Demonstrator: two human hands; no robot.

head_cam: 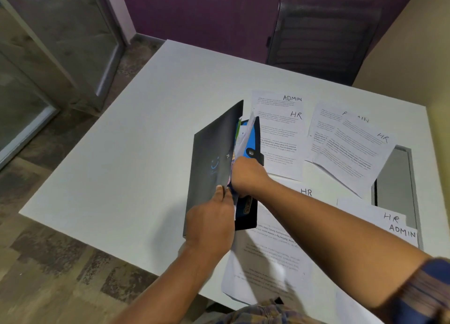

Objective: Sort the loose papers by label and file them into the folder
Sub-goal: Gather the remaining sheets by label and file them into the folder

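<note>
A black folder with blue pockets inside stands half open on the white table. My left hand grips the lower edge of its raised front cover. My right hand reaches into the folder, fingers hidden among the pockets, beside a white sheet sticking up from inside. Loose papers lie to the right: a sheet marked ADMIN, one marked HR and a tilted HR sheet. More HR and ADMIN sheets lie under my right forearm.
A printed sheet lies upside down at the near table edge. A black mesh chair stands behind the table. A grey cutout sits in the table at the right. Glass doors are on the left.
</note>
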